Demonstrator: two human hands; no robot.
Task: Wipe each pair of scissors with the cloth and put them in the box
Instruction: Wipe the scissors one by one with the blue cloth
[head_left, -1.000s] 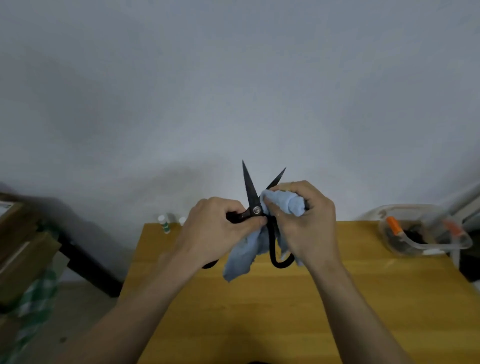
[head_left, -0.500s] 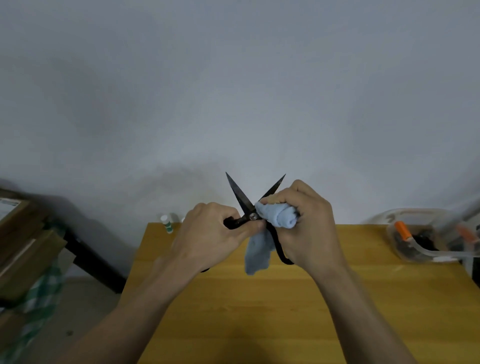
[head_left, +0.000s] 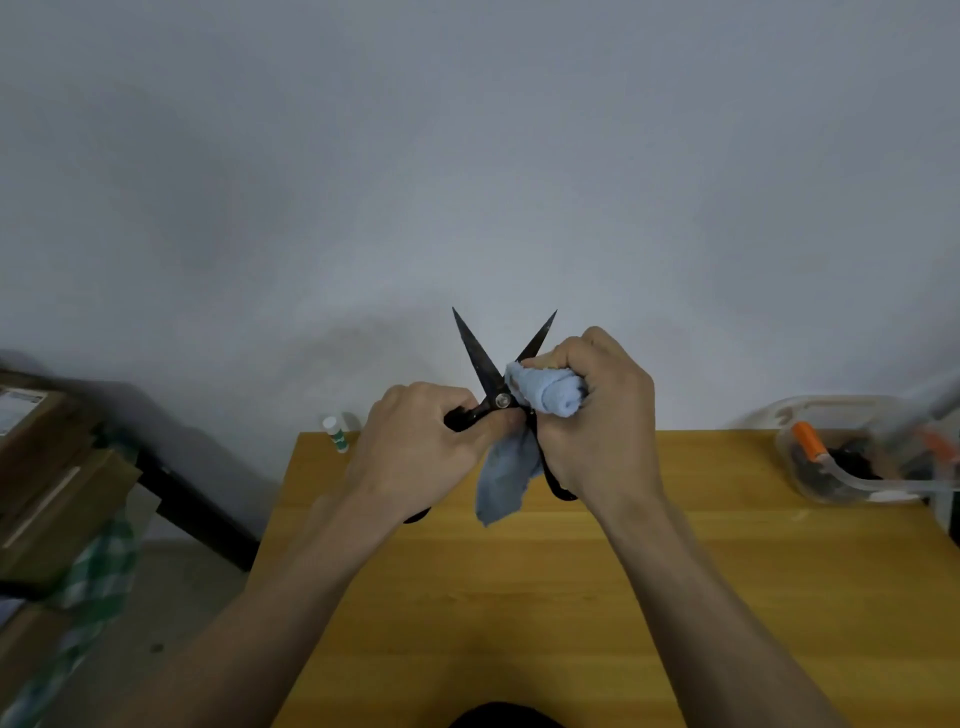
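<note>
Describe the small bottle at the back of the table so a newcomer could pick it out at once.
Start at the yellow wooden table and follow its far edge to the left corner, by the grey wall. There, left of the left hand, lies the small white bottle with a green label. It is the only thing at that corner; the clear plastic box sits at the opposite, right end.

Wooden table (head_left: 519, 597), yellow-brown, grain running left to right, far edge against a grey wall. At the far left corner, a small white bottle (head_left: 336, 433) with a green label, upright. Near the far right corner, a clear plastic box (head_left: 862, 462), holding dark items with orange parts, possibly scissors, too blurred to tell.
</note>
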